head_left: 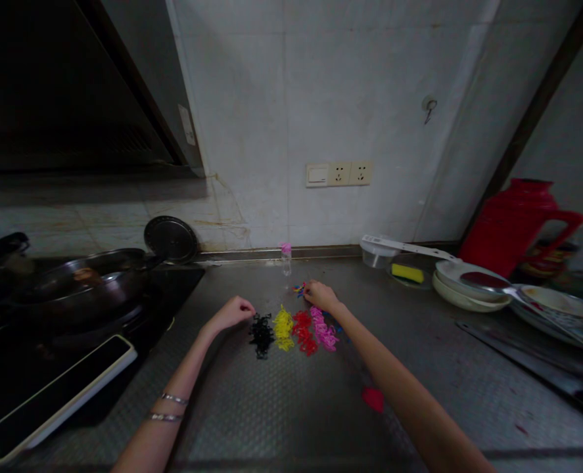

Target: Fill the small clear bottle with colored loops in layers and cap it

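Four piles of small looped bands, apparently rubber bands, lie side by side on the metal counter (252,414): a black pile (261,335), a yellow pile (284,328), a red pile (304,332) and a pink pile (323,330). My left hand (234,311) is at the upper left edge of the black pile, thumb and fingers pinched together; what they hold is too small to make out. Behind the piles, my right hand (321,295) has its fingers closed at a small mixed-colour heap (299,288). Blue bands (340,325) lie partly hidden by my right forearm.
A small clear bottle with a pink cap (286,258) stands near the wall. A red heart-shaped piece (373,399) lies by my right forearm. At left are a phone (62,397) and a pan (89,289); at right, a yellow sponge (407,273), bowls (468,299) and a knife (522,364).
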A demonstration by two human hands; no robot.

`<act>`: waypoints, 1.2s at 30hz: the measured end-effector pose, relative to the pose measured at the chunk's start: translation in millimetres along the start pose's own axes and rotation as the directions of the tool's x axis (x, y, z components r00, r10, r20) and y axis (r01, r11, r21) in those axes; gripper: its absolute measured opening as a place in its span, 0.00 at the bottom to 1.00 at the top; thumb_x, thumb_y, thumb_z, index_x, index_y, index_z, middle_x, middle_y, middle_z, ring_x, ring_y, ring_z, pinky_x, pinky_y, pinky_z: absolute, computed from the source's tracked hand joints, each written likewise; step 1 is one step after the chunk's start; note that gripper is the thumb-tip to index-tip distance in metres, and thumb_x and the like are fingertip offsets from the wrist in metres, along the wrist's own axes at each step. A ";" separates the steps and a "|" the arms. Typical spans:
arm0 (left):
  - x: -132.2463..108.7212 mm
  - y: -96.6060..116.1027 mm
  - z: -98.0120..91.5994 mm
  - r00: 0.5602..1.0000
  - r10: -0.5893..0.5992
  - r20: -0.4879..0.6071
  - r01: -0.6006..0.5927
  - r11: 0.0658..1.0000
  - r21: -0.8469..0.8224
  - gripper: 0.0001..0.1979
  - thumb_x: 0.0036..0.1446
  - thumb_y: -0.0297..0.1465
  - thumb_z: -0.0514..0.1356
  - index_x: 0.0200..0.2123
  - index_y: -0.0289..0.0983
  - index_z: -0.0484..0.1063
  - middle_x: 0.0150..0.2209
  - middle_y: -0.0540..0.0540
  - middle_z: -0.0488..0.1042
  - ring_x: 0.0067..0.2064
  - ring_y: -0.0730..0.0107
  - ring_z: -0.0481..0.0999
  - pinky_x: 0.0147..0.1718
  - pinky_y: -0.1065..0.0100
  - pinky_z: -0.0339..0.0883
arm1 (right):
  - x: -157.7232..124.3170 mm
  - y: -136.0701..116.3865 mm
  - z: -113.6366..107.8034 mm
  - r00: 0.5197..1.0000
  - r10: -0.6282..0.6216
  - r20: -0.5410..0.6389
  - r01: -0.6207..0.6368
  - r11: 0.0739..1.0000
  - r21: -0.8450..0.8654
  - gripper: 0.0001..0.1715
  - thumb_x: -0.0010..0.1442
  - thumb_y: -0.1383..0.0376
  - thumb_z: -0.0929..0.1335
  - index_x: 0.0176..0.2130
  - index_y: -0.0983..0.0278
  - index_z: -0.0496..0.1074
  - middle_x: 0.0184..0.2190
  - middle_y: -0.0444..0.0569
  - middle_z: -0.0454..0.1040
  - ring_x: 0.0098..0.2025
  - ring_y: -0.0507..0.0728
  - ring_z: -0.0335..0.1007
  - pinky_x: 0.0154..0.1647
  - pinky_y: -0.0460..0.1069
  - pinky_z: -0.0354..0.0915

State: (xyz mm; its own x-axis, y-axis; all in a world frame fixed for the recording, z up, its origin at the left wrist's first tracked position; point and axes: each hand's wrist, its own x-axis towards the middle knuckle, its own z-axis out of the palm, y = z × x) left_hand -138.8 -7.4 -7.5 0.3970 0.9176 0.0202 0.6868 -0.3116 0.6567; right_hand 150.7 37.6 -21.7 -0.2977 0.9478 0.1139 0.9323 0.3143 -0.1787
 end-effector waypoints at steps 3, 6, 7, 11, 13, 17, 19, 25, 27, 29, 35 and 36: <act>0.0 1.3 0.0 1.000 -0.003 0.000 0.003 1.000 0.000 0.15 0.44 0.33 0.54 0.27 0.30 0.76 0.26 0.44 0.77 0.29 0.67 0.72 0.31 0.71 0.62 | -1.3 -2.4 -1.4 1.000 -0.004 0.004 0.004 1.000 -0.004 0.13 0.58 0.63 0.61 0.39 0.61 0.72 0.43 0.51 0.70 0.43 0.55 0.68 0.37 0.44 0.60; 0.4 -0.1 0.1 1.000 0.000 -0.013 0.000 1.000 -0.009 0.14 0.44 0.33 0.54 0.27 0.30 0.76 0.26 0.44 0.77 0.29 0.67 0.72 0.31 0.71 0.63 | -4.5 -2.2 -5.6 1.000 -0.015 -0.009 0.015 1.000 0.010 0.13 0.58 0.63 0.61 0.38 0.62 0.72 0.42 0.51 0.70 0.42 0.55 0.67 0.36 0.44 0.59; 0.6 -1.2 0.1 1.000 0.001 -0.021 -0.002 1.000 -0.013 0.14 0.44 0.33 0.53 0.28 0.31 0.76 0.26 0.44 0.77 0.29 0.67 0.72 0.32 0.71 0.63 | -6.2 -0.9 -7.9 1.000 -0.016 -0.020 0.017 1.000 0.019 0.13 0.57 0.64 0.61 0.38 0.62 0.72 0.42 0.50 0.70 0.42 0.55 0.67 0.36 0.44 0.58; 2.6 -6.4 2.3 0.997 0.009 -0.073 -0.011 1.000 -0.028 0.14 0.45 0.33 0.54 0.28 0.32 0.76 0.28 0.45 0.77 0.31 0.67 0.73 0.33 0.71 0.63 | -18.7 13.5 -19.9 0.998 -0.027 -0.058 0.030 0.998 0.063 0.12 0.56 0.64 0.62 0.38 0.62 0.72 0.41 0.50 0.69 0.41 0.53 0.66 0.35 0.43 0.56; 5.0 -7.5 5.0 0.994 0.014 -0.110 -0.019 0.999 -0.044 0.14 0.45 0.34 0.54 0.28 0.32 0.76 0.29 0.44 0.77 0.32 0.66 0.73 0.34 0.70 0.64 | -28.6 25.3 -26.0 0.997 -0.032 -0.066 0.038 0.996 0.080 0.11 0.56 0.65 0.62 0.37 0.63 0.72 0.41 0.49 0.69 0.39 0.52 0.66 0.33 0.43 0.55; 15.4 -2.0 13.1 0.985 0.030 -0.170 -0.043 0.996 -0.077 0.14 0.46 0.35 0.55 0.29 0.31 0.76 0.29 0.43 0.77 0.32 0.66 0.73 0.35 0.69 0.64 | -52.5 49.6 -34.3 0.996 -0.048 -0.073 0.055 0.994 0.097 0.10 0.55 0.66 0.62 0.35 0.63 0.72 0.39 0.48 0.68 0.35 0.50 0.65 0.31 0.43 0.54; 24.4 4.1 18.4 0.984 0.047 -0.171 -0.061 0.995 -0.075 0.14 0.46 0.34 0.55 0.29 0.31 0.76 0.29 0.43 0.77 0.32 0.66 0.73 0.35 0.70 0.64 | -63.8 58.7 -36.1 0.996 -0.064 -0.061 0.070 0.992 0.102 0.10 0.54 0.66 0.62 0.35 0.63 0.72 0.39 0.48 0.68 0.35 0.50 0.65 0.31 0.43 0.54; 67.5 22.7 44.5 0.987 0.097 -0.126 -0.097 0.995 0.008 0.15 0.44 0.30 0.54 0.32 0.29 0.76 0.29 0.43 0.77 0.31 0.68 0.72 0.32 0.71 0.63 | -83.8 70.2 -38.5 0.999 -0.036 -0.030 0.039 0.993 0.111 0.13 0.54 0.64 0.63 0.40 0.61 0.72 0.40 0.47 0.68 0.34 0.51 0.65 0.31 0.43 0.55; 82.5 27.0 54.8 0.986 0.110 -0.127 -0.103 0.993 0.062 0.16 0.44 0.29 0.54 0.33 0.29 0.76 0.27 0.45 0.76 0.29 0.69 0.71 0.30 0.72 0.62 | -87.4 70.5 -39.7 0.998 -0.042 -0.042 0.047 0.992 0.116 0.13 0.54 0.64 0.63 0.40 0.60 0.72 0.40 0.47 0.68 0.34 0.51 0.66 0.32 0.43 0.55; 94.6 30.8 63.9 0.985 0.129 -0.117 -0.119 0.989 0.089 0.16 0.44 0.28 0.53 0.35 0.30 0.76 0.26 0.46 0.75 0.27 0.71 0.69 0.29 0.72 0.61 | -91.1 70.3 -41.4 0.998 -0.047 -0.043 0.052 0.992 0.116 0.14 0.54 0.64 0.63 0.40 0.59 0.72 0.40 0.47 0.68 0.34 0.51 0.66 0.33 0.44 0.56; 114.3 41.3 79.2 0.982 0.141 -0.126 -0.128 0.986 0.108 0.15 0.46 0.29 0.54 0.35 0.31 0.76 0.24 0.46 0.74 0.25 0.72 0.67 0.26 0.73 0.58 | -102.4 71.4 -46.8 0.999 -0.038 -0.035 0.041 0.994 0.096 0.13 0.55 0.63 0.62 0.39 0.59 0.73 0.39 0.47 0.69 0.35 0.51 0.66 0.34 0.44 0.56; 116.6 42.7 80.8 0.982 0.145 -0.125 -0.131 0.985 0.109 0.14 0.46 0.30 0.54 0.34 0.31 0.76 0.24 0.46 0.74 0.25 0.72 0.67 0.27 0.73 0.58 | -103.9 72.1 -47.5 0.999 -0.034 -0.031 0.037 0.995 0.092 0.13 0.55 0.63 0.62 0.39 0.60 0.73 0.38 0.47 0.69 0.35 0.51 0.66 0.34 0.44 0.56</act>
State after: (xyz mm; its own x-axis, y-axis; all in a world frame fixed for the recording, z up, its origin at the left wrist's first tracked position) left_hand -14.0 66.3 -38.0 0.4129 0.8865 0.2089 0.6912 -0.4544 0.5620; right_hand 258.6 -40.8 0.0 -0.3226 0.9345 0.1502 0.8979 0.3524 -0.2638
